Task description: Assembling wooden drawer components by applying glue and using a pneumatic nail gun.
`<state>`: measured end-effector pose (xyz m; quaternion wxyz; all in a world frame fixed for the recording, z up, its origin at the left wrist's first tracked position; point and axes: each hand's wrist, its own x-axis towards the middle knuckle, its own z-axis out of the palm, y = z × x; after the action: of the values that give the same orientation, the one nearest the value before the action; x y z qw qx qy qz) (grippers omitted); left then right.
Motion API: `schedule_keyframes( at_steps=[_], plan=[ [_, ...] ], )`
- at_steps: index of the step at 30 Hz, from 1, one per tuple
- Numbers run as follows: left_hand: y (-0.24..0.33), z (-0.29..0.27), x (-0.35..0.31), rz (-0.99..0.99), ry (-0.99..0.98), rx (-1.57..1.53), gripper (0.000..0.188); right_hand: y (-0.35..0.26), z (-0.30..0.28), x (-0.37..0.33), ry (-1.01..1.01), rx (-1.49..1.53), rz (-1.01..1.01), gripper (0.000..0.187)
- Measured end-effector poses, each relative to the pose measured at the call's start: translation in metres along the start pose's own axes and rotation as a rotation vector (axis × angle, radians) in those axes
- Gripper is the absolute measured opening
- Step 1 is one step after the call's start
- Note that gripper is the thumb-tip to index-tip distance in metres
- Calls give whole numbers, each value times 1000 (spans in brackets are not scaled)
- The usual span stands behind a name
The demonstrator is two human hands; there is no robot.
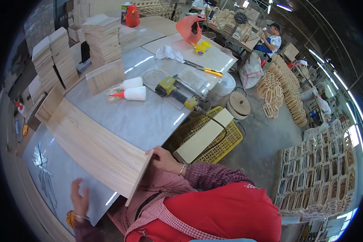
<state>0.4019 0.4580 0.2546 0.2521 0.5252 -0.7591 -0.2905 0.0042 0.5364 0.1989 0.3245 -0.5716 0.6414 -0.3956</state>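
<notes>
A long pale wooden board (94, 141) lies across the table, with an upright wooden end piece (140, 177) at its near end and another wooden end piece (49, 105) at its far end. My right hand (165, 160) is closed on the upper right corner of the near end piece. To the left of the board, my left hand (80, 197) is held with its fingers apart and nothing in them. Thin metal strips, perhaps nail strips (46, 175), lie on the table beyond it. Past the board rest white glue bottles (134, 93) and a yellow-green nail gun (175, 92).
Stacks of wooden boards (103, 40) stand at the back left. A utility knife (213, 72), white cloth (169, 53) and red plastic bag (190, 29) lie farther back. Right of the table are a yellow crate (230, 141) and lidded bucket (238, 105). A co-worker (272, 40) sits beyond.
</notes>
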Motion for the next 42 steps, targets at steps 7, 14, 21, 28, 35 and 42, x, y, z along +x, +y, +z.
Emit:
schedule_keyframes(
  at_steps=[7, 14, 21, 28, 35, 42],
  plan=[
    [44, 66, -75, 64, -60, -207, 57, -7, 17, 1, -51, 37, -52, 32],
    [43, 74, -76, 97, -35, -82, 62, -21, 32, 8, -121, 115, -103, 30],
    [45, 85, -83, 154, 16, 111, 72, -19, 42, 9, -156, 91, -108, 25],
    [48, 105, -51, 173, 95, 277, 70, -25, 15, 12, -187, 144, -157, 23],
    [32, 95, -54, 189, 93, 315, 69, -31, 18, 20, -321, 148, -128, 23],
    [38, 94, -48, 118, 114, 265, 65, -21, -49, 124, -28, 91, -218, 22]
  ],
)
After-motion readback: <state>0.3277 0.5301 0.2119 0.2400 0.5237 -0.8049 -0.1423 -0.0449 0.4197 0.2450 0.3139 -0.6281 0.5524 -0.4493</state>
